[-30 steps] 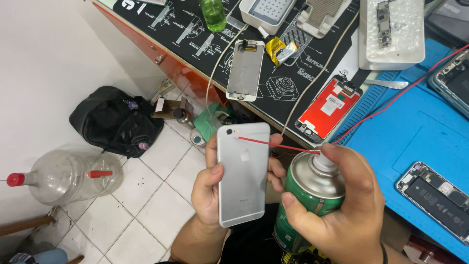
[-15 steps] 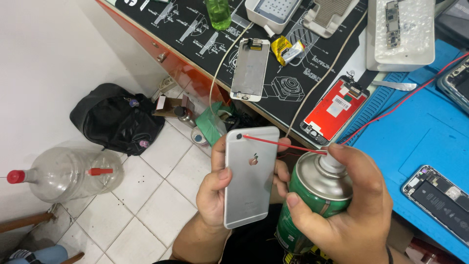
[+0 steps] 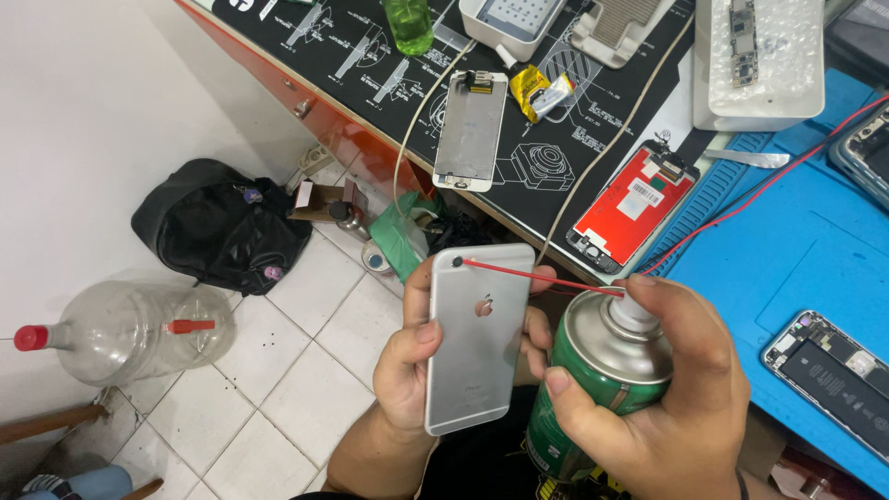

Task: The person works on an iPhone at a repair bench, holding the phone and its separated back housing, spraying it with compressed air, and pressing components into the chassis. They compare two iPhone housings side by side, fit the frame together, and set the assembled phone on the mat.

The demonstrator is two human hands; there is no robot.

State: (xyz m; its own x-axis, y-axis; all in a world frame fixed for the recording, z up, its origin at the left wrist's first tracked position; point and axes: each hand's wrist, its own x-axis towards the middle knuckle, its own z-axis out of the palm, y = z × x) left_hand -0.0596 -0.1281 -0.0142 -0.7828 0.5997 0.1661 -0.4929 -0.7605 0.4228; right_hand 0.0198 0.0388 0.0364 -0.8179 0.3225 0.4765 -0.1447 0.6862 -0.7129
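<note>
My left hand (image 3: 412,370) holds a silver phone (image 3: 477,338) upright, back side toward me, off the front edge of the workbench. My right hand (image 3: 671,393) grips a green spray can (image 3: 593,384) with a silver top, my index finger on its nozzle. A thin red straw (image 3: 542,276) runs from the nozzle to the camera lens at the phone's top left corner.
The black bench mat (image 3: 370,65) carries a bare screen panel (image 3: 470,130), a red-backed display (image 3: 632,206), a green bottle (image 3: 407,23) and white trays. A blue mat (image 3: 787,250) holds an opened phone (image 3: 833,375). On the tiled floor lie a black bag (image 3: 218,227) and a clear plastic jug (image 3: 130,329).
Phone and can sit slightly lower and to the right in view; the straw tip stays at the phone's camera corner. My grip on both is unchanged.
</note>
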